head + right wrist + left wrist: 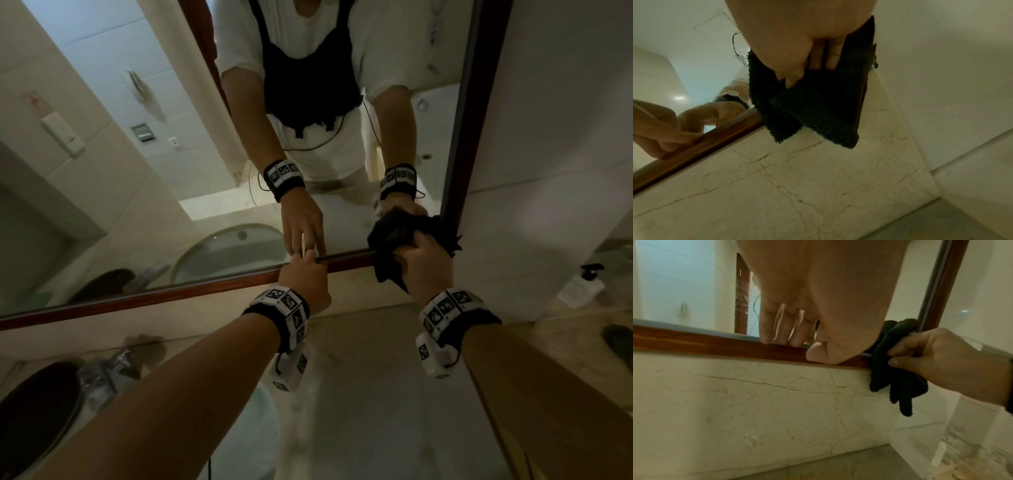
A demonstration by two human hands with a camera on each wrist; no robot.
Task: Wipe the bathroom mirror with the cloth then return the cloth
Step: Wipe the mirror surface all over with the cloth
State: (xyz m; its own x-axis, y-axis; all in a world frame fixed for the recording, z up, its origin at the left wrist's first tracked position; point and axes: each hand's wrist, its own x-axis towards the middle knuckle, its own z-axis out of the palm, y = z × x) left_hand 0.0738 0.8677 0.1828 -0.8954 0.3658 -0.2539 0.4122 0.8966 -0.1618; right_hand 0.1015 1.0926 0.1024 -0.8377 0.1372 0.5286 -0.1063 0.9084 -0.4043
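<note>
You're mid-wipe: your right hand (pixel 426 265) bunches the black cloth (pixel 394 240) in curled fingers against the mirror (pixel 205 137) at its bottom right corner. Your left hand (pixel 305 277) braces on the wooden frame (pixel 715 344), fingers straight and slightly spread. Next, probably sweep left along the glass.

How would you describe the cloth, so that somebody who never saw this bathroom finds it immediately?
Start at the big wall mirror with the reddish-brown wooden frame and follow it to its lower right corner. There the right hand grips a bunched black cloth against the corner. It is the only dark, fuzzy thing against pale marble and glass.
</note>
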